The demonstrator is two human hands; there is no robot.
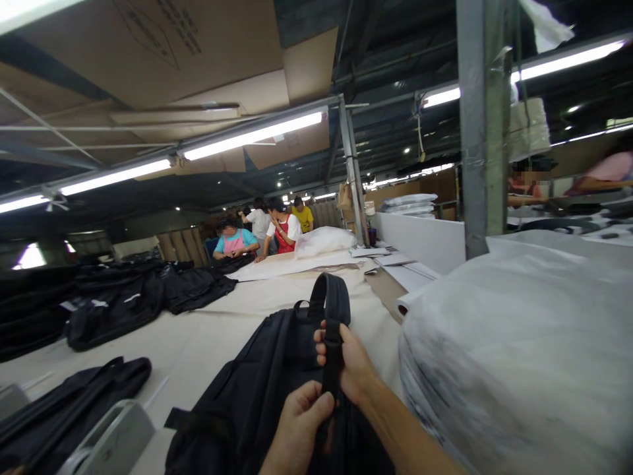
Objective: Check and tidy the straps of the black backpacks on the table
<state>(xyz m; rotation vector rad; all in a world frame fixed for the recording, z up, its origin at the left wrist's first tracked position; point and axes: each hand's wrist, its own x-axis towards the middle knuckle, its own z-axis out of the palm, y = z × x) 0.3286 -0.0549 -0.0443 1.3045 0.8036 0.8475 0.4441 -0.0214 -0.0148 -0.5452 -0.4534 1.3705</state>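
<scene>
A black backpack (257,389) lies on the cream-covered table (198,336) right in front of me, its top carry handle (330,293) arching upward. A black strap (332,359) runs from the handle down toward me. My right hand (346,363) is wrapped around this strap just below the handle. Lower down, my left hand (299,429) pinches the same strap between thumb and fingers. Both hands are closed on it.
A tall stack of white plastic-wrapped material (514,356) stands close on my right. Several black bags (123,297) are piled at the left, another (64,409) near the front left beside a grey metal part (113,442). Several people (257,237) work at the table's far end. A metal post (477,132) rises at right.
</scene>
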